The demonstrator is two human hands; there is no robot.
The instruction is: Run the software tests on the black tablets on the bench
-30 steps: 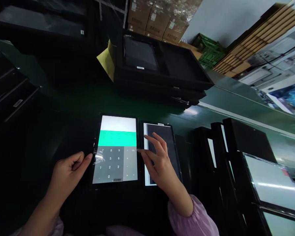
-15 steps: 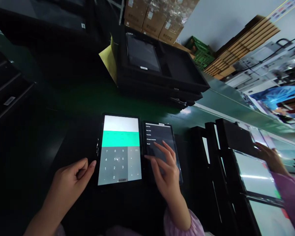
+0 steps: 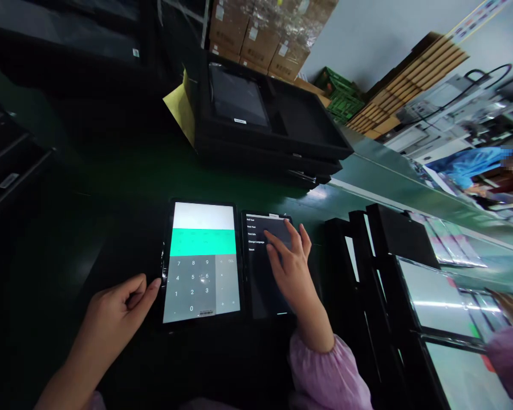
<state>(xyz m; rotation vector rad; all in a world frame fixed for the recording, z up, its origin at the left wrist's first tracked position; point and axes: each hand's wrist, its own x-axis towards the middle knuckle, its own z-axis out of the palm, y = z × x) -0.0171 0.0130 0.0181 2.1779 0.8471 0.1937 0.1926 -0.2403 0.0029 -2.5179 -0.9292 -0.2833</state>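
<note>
Two tablets lie side by side in front of me on a dark surface. The left tablet [image 3: 203, 273] is lit with a calculator keypad under a white and a green band. A dark screen with a short text menu, including "Full Test" and "Change Language", shows on the right tablet [image 3: 260, 285]. My left hand [image 3: 119, 304] is curled closed, its thumb tip beside the left tablet's edge, with nothing seen in it. Over the right tablet my right hand [image 3: 293, 262] has its fingers spread, the index fingertip near the menu lines; whether it touches the glass I cannot tell.
Beyond the tablets stands a stack of black trays [image 3: 325, 128], with a dark tablet [image 3: 239, 97] in the top one. A yellow sheet [image 3: 182, 108] sticks out beside it. Lit tablets [image 3: 436, 296] in black holders stand at right, near another person's sleeve [image 3: 511, 356].
My right hand has moved up and right over the dark screen, its index finger now higher near the menu. My left hand keeps its pose. The other person's hand has drawn away to the right.
</note>
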